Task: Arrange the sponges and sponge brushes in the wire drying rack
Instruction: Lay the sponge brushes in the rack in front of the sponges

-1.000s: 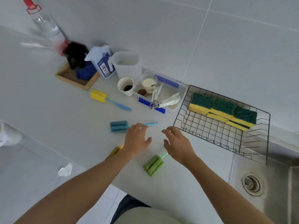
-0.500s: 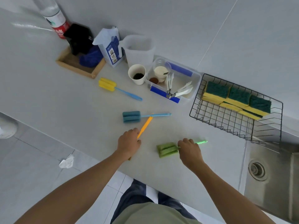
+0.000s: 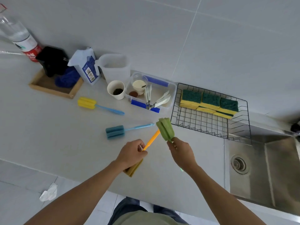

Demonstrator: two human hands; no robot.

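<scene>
Green sponge brush (image 3: 165, 131) gripped in right hand (image 3: 181, 154), fingers wrapped round the handle just under the foam; head up and tipped toward the wire drying rack (image 3: 211, 125), just short of its near left corner. Handle end pokes out below the wrist. Probably held head-first so the foam goes over the rim before the handle.

Orange-handled brush (image 3: 151, 140) pinched in left hand (image 3: 132, 155), fingers narrow on the shaft, mustard foam head trailing under the palm; handle points toward the rack. Likely next in line.

Three yellow-green sponges (image 3: 209, 103) stand on edge in a row along the rack's far side, leaving the near grid bare, presumably for the brushes.

Teal brush (image 3: 115, 131) and yellow brush (image 3: 86, 102) lie flat on the counter (image 3: 48, 135), left of the rack, untouched. Clear tub (image 3: 172, 95) of utensils sits just beside the rack's left wall.
</scene>
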